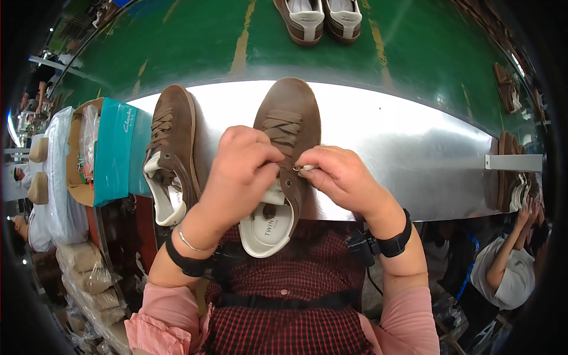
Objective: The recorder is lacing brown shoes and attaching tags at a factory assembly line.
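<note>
A brown lace-up shoe point(299, 97) with a pale lining lies before me, its toe pointing away and its heel over the near edge of the metal shelf. Over the left side of its lacing, my left hand point(245, 168) is closed in a pinch; what its fingers hold is hidden. Opposite, my right hand point(338, 176) pinches a small pale thing with a shiny end point(306, 168), close to the shoe's upper eyelets. The brown laces point(281, 125) are threaded through the lower holes. To the left lies a matching shoe point(173, 127), also laced lower down, with nothing holding it.
Beneath the shoes runs a shiny metal shelf point(408, 148). Beyond it, a green surface point(195, 44) carries another pair of shoes point(305, 23). A teal box point(115, 148) stands at the left; a metal bracket point(515, 163) and more shoes are at the right. Another person's arm point(509, 251) shows there.
</note>
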{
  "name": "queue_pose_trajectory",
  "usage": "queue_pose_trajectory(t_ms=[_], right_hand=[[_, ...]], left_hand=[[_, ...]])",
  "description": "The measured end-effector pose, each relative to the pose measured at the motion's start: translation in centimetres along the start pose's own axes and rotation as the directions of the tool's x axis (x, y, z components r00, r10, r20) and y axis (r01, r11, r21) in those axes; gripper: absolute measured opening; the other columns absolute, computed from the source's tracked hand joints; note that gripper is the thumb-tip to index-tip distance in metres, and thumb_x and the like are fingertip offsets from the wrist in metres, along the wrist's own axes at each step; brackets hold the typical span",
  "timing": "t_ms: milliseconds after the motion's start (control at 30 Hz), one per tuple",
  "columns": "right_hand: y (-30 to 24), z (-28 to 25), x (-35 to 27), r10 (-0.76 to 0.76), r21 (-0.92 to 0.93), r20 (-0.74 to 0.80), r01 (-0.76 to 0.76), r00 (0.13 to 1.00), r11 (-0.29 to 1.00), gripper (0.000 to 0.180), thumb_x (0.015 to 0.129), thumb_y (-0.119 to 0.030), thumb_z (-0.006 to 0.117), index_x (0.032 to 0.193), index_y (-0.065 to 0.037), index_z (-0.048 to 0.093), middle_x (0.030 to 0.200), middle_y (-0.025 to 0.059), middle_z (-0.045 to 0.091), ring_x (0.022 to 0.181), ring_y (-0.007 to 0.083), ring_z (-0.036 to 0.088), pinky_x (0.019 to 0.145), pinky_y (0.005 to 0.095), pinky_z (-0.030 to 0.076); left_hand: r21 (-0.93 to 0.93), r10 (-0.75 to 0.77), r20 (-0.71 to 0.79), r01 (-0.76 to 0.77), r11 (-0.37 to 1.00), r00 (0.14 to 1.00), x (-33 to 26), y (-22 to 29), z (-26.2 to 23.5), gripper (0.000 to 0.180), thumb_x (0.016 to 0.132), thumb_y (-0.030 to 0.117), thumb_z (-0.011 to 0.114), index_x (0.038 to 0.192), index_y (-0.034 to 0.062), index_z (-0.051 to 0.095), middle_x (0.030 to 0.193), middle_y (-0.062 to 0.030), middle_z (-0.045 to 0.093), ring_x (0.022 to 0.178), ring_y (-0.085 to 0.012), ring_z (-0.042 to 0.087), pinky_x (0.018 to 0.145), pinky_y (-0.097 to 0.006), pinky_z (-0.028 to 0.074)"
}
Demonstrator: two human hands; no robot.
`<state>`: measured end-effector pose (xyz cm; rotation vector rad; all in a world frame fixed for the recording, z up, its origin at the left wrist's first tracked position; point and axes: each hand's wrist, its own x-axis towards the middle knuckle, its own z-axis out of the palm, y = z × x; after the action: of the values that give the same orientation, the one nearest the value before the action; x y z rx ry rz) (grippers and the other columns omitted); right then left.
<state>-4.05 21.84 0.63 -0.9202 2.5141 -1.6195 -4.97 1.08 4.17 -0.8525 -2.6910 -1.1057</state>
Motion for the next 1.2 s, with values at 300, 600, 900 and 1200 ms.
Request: queue_pose_trajectory(t_ms=[300, 600, 900, 1200], right_hand=[[-0.2, -0.2, 0.1, -0.048, -0.020, 0.024, 0.049, 0.999, 0.999, 0.016, 0.079, -0.005, 0.061, 0.094, -0.004, 0.057, 0.080, 0.0114, 0.061, 0.075, 0.0315, 0.059, 0.066, 0.0405, 0.047], [-1.5, -0.4, 0.7, -0.092, -0.133, 0.057, 0.099, 0.994, 0.986, 0.014, 0.077, -0.007, 0.062, 0.090, -0.006, 0.057, 0.076, 0.0078, 0.060, 0.072, 0.0295, 0.059, 0.066, 0.0374, 0.046], [-1.9, -1.0, 1.7, -0.025, -0.278, 0.160, 0.069, 0.987, 0.958, 0.012, 0.080, -0.015, 0.060, 0.077, -0.004, 0.057, 0.075, 0.0130, 0.062, 0.072, 0.0330, 0.062, 0.065, 0.0411, 0.050], [-1.6, -0.7, 1.6, -0.043, -0.301, 0.148, 0.086, 0.988, 0.950, 0.012, 0.080, -0.013, 0.057, 0.077, -0.003, 0.059, 0.074, 0.0145, 0.063, 0.071, 0.0338, 0.062, 0.062, 0.0428, 0.050]], left_hand=[[-0.120, 0.010, 0.264, 0.023, 0.993, 0.965, 1.6, -0.3, -2.0, 0.014, 0.069, 0.001, 0.067, 0.081, 0.0035, 0.063, 0.087, -0.0061, 0.058, 0.094, -0.0243, 0.053, 0.085, -0.035, 0.042], [-0.094, 0.033, 0.228, -0.011, 0.995, 0.973, 1.1, -0.1, -2.0, 0.013, 0.070, 0.001, 0.068, 0.083, 0.0022, 0.064, 0.088, -0.0067, 0.058, 0.094, -0.0252, 0.054, 0.084, -0.036, 0.043], [-0.067, 0.065, 0.296, -0.048, 0.997, 0.953, 1.7, -0.4, -2.4, 0.014, 0.074, 0.001, 0.067, 0.087, 0.0019, 0.063, 0.092, -0.0078, 0.058, 0.093, -0.0259, 0.053, 0.083, -0.034, 0.042], [-0.026, 0.218, 0.068, -0.217, 0.976, 0.973, 1.1, -0.6, -0.1, 0.008, 0.072, 0.001, 0.064, 0.079, 0.0013, 0.061, 0.087, -0.0111, 0.058, 0.088, -0.0296, 0.054, 0.079, -0.036, 0.044]])
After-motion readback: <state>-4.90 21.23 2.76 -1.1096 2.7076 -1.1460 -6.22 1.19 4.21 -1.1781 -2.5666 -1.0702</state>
